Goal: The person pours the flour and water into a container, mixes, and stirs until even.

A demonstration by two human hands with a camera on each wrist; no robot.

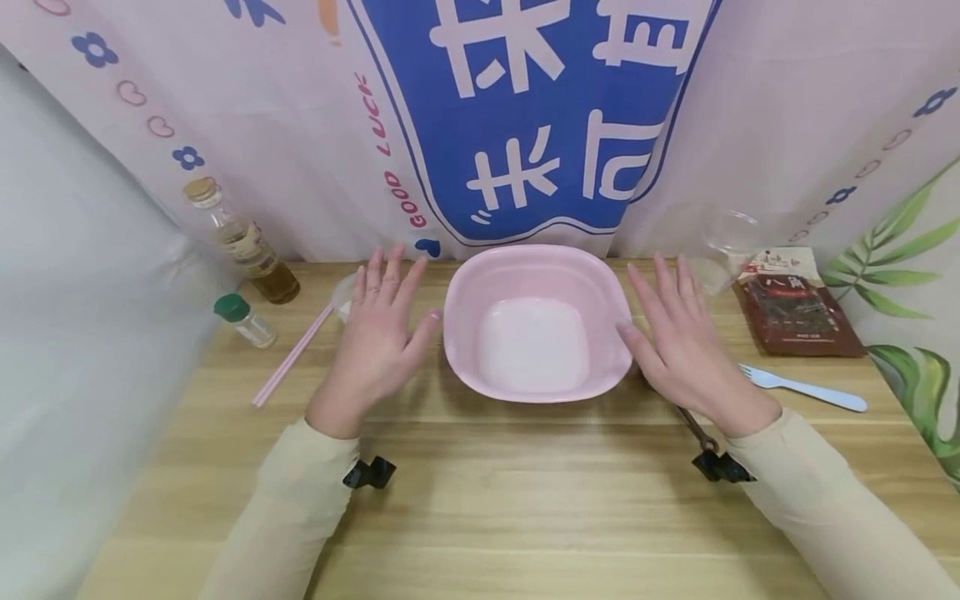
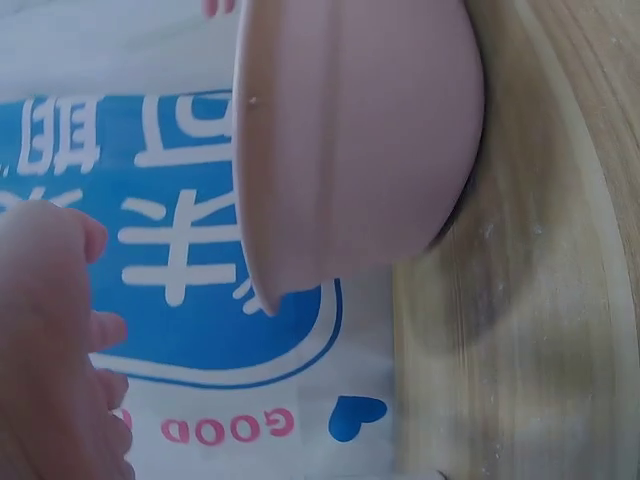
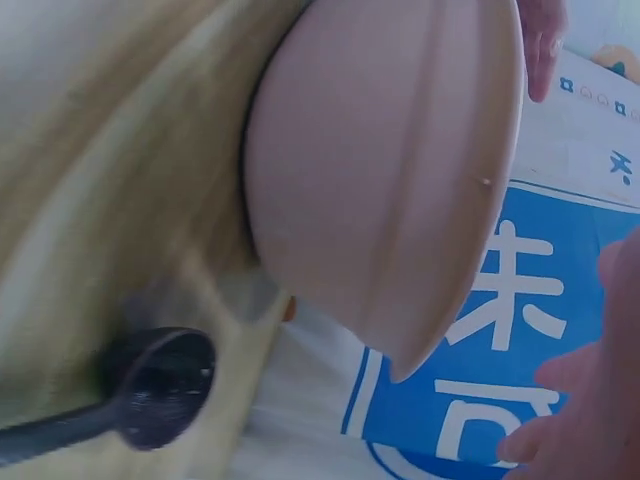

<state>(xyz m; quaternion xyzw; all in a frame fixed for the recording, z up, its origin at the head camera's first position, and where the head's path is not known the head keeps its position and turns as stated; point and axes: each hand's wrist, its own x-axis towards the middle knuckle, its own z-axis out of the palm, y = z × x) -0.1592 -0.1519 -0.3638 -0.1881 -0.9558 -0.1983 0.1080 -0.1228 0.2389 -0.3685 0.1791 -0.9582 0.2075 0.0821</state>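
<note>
A pink plastic basin (image 1: 536,392) with a whitish bottom stands at the back of the wooden table. On its left my left hand (image 1: 384,337) is held with fingers spread and straight, holding nothing. My right hand (image 1: 678,346) is spread the same way on the other side, its thumb overlapping the basin's rim in the head view. Both wrist views show the basin's outer wall (image 2: 390,130) with the fingers off to one side of it. A dark ladle (image 3: 165,390) lies by the basin, mostly hidden under my right hand in the head view.
At left stand an oil bottle (image 1: 258,258) with a cork and a green-capped shaker (image 1: 251,321), near pink chopsticks (image 1: 292,354). A pale bowl (image 1: 342,293) is partly behind my left hand. At right are a clear cup (image 1: 723,250), a brown spice packet (image 1: 798,312) and a blue fork (image 1: 806,387).
</note>
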